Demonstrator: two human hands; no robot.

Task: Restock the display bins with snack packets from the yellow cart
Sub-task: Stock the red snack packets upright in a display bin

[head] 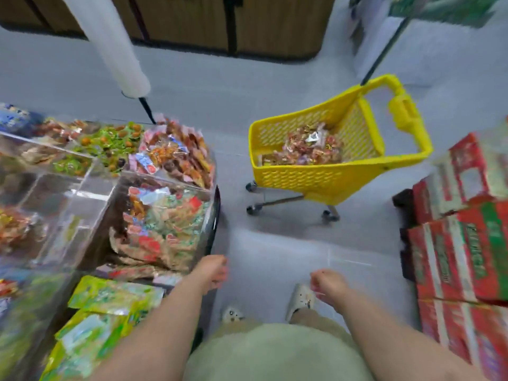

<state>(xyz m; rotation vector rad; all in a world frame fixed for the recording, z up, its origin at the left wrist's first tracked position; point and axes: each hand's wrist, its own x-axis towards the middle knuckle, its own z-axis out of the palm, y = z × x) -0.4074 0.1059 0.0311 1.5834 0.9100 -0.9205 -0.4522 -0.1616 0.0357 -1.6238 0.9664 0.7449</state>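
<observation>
Both hands were loosely curled and held nothing: the left hand (213, 272) beside the display bins (165, 213), the right hand (327, 284) over the floor. Snack packets (308, 148) lay in the yellow cart (316, 178), well ahead.

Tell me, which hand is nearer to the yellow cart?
Right, though only slightly. The right hand is below the yellow cart, nearly in line with its basket. The left hand is further to the side, close to the corner of the display bins. Neither touches the cart.

No legible txt — packets, boxes all too blurred.
</observation>
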